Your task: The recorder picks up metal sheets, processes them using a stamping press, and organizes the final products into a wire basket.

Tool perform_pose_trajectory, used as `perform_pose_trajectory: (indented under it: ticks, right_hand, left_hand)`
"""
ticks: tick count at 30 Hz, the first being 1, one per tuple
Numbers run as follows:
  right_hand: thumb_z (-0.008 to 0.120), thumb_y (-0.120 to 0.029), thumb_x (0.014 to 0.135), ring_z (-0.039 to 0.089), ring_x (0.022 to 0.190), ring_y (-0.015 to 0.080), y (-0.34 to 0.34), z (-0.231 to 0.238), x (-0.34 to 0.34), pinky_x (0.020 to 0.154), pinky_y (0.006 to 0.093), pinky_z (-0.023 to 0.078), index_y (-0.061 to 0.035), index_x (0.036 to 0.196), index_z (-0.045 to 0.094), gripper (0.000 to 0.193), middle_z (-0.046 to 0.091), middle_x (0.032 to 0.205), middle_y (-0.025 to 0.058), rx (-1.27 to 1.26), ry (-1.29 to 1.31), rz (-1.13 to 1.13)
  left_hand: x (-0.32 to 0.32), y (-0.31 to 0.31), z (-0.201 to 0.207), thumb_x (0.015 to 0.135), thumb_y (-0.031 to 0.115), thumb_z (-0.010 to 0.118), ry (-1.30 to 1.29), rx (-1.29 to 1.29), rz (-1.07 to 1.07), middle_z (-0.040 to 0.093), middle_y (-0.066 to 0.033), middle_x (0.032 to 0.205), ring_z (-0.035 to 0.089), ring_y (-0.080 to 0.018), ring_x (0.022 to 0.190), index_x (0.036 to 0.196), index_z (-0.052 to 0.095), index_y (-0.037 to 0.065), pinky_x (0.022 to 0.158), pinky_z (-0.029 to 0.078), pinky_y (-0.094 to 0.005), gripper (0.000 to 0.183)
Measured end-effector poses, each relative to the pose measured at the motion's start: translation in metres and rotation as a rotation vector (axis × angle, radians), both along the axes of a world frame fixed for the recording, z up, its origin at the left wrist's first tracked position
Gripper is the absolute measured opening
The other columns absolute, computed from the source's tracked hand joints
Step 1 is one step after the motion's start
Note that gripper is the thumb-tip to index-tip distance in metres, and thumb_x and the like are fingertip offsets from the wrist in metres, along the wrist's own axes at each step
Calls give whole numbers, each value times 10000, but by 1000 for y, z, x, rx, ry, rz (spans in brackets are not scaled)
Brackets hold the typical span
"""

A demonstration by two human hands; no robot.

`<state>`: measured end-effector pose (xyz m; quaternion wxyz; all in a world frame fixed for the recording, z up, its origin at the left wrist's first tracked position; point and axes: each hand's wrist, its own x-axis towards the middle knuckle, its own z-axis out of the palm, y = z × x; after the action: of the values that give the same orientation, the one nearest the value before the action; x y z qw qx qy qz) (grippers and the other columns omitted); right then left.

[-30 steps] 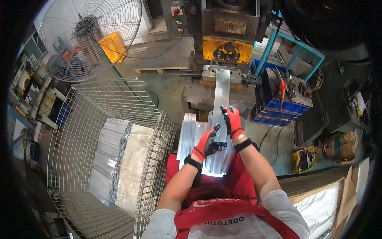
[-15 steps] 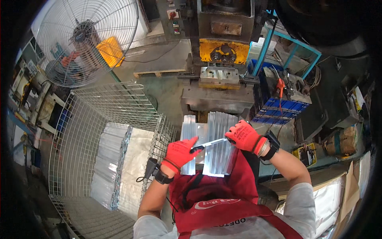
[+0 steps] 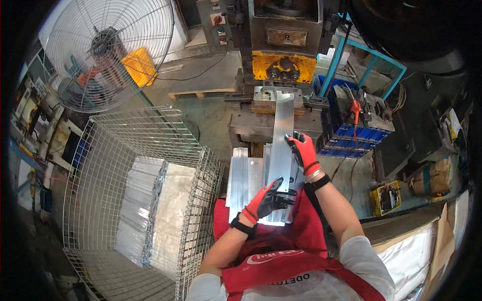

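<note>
Strip: we have one flat, shiny, silver metal strip [image 3: 283, 128] in front of the body, between the hands and the press, above the lap stack.
Long axis: runs away from the body, nearly straight, slight lean right at the far end. Key relation: from both hands the strip's free length points forward.
Far end: overlaps the scuffed grey metal die block [image 3: 265, 95] in our view; resting or hovering, we cannot tell.
Left hand: red glove with black fingers and palm [image 3: 269, 202], at the strip's near end, nearer the body. Thumb and fingers parted around that end; whether they clamp it, we cannot tell.
Right hand: matching red-and-black glove [image 3: 303, 150], on the strip's right edge, farther forward, so nearer the die block. Fingertips at the edge; underside hidden, so we cannot tell if it's pinched.
Lap stack: long silver metal strips [image 3: 276, 218], below the strip and partly covered by it.
Second stack: narrow silver metal lengths [image 3: 239, 175], just left of it, roughly parallel.
Press: dark machine with a worn yellow panel [image 3: 260, 65], straight ahead.
Mesh bin: silver wire cage [image 3: 193, 226] on our left, with more silver lengths [image 3: 135, 205] inside.
</note>
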<state>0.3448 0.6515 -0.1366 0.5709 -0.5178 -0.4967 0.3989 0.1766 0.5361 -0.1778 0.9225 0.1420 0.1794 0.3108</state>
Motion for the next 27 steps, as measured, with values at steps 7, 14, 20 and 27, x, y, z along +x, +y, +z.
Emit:
perform_pose_trajectory:
  ticks: [7,14,20,27]
  right_hand:
    - [622,-175,726,360,490,33,31,-4,-4,428,230,303,-37,598,494,227,423,524,-56,-11,-29,0]
    - [609,-174,736,359,495,36,39,-12,-10,441,230,296,-39,580,480,243,420,529,-63,-41,-16,31]
    - [616,-244,745,365,523,32,46,-38,-4,462,213,295,-67,637,548,218,445,581,-70,-83,108,33]
    - [568,-148,779,529,672,66,27,-29,-14,606,205,417,-25,783,608,129,578,755,-12,-139,373,247]
  left_hand:
    - [-2,28,-6,790,85,503,-74,283,223,518,-175,1075,610,-208,683,1277,240,76,541,493,-250,554]
    - [-3,35,13,744,-8,498,254,629,329,533,-118,1013,598,-178,636,1235,315,50,525,492,-241,527]
    - [18,45,33,875,330,419,248,214,219,613,-103,811,572,-133,528,1026,506,31,437,427,-184,346]
    - [23,45,34,842,319,491,388,85,309,609,-107,763,576,-161,504,951,513,78,382,407,-196,265]
